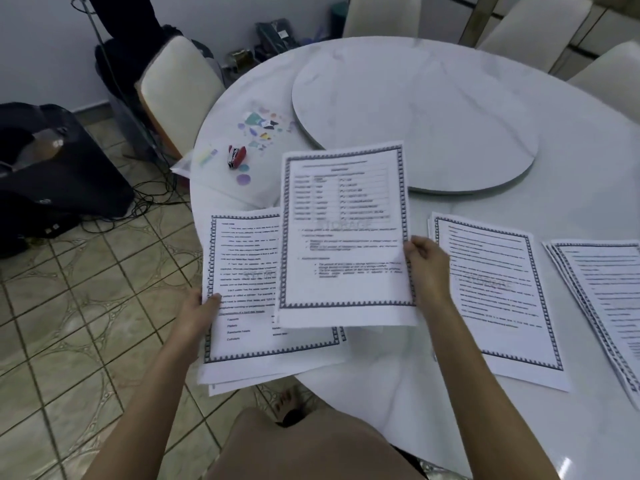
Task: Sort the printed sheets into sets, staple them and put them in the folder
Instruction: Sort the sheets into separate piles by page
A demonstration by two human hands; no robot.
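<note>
Mid-sort: right hand (424, 265) pinches one sheet (346, 237) by its right edge, while left hand (199, 315) grips the unsorted stack (242, 271), which hangs off the table (450, 116) edge. I'd match headings before dropping it on the near pile (495, 292) at 3 o'clock or the far pile (606, 306) beyond, keeping corners square. The text is too blurry to read and the far pile is cut off. The stapler (236, 156) at 10 o'clock maybe sits on a clear folder, can't tell.
</note>
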